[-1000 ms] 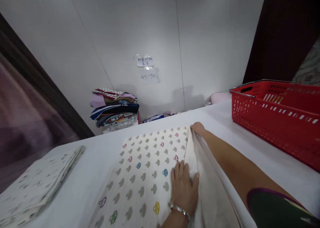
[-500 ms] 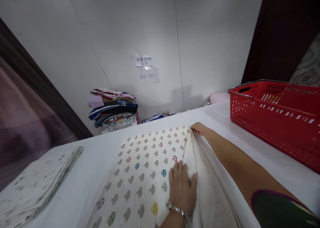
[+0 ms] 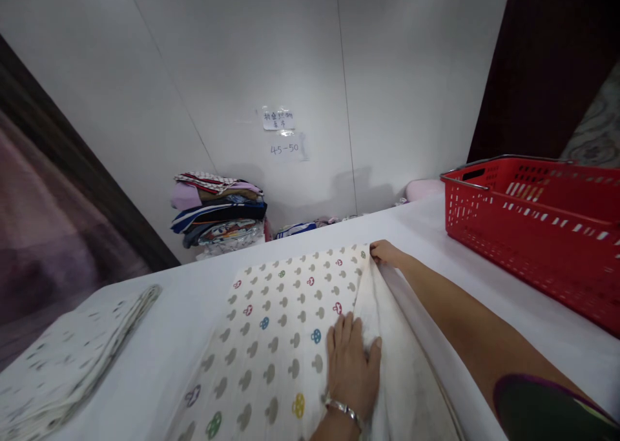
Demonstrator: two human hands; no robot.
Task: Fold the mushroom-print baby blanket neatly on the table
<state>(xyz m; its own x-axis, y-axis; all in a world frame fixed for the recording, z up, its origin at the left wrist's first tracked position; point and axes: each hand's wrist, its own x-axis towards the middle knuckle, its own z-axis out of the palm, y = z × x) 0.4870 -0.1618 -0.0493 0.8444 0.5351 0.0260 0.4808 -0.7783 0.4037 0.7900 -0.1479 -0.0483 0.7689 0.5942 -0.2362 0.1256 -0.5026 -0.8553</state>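
A cream cloth printed with mushrooms (image 3: 271,344) lies spread on the white table in front of me, its right side folded over to show a plain underside. My left hand (image 3: 352,363), with a bracelet at the wrist, rests flat on the cloth beside this fold, fingers stretched out. At the far right corner, my right hand (image 3: 384,252) pinches the cloth's edge; its fingertips are partly hidden by the fabric. The near edge of the cloth runs out of view.
A red plastic basket (image 3: 527,234) with metal handles stands on the table (image 3: 411,225) at right. Another folded cloth (image 3: 72,357) with small dark marks lies at left. Beyond the far edge is a stack of folded fabrics (image 3: 217,212) against the wall, which carries paper notes (image 3: 283,149).
The hands hold nearly the same places on the cloth. My right hand has drawn the corner slightly outward, and the folded-over side lies a little flatter. The view has shifted slightly.
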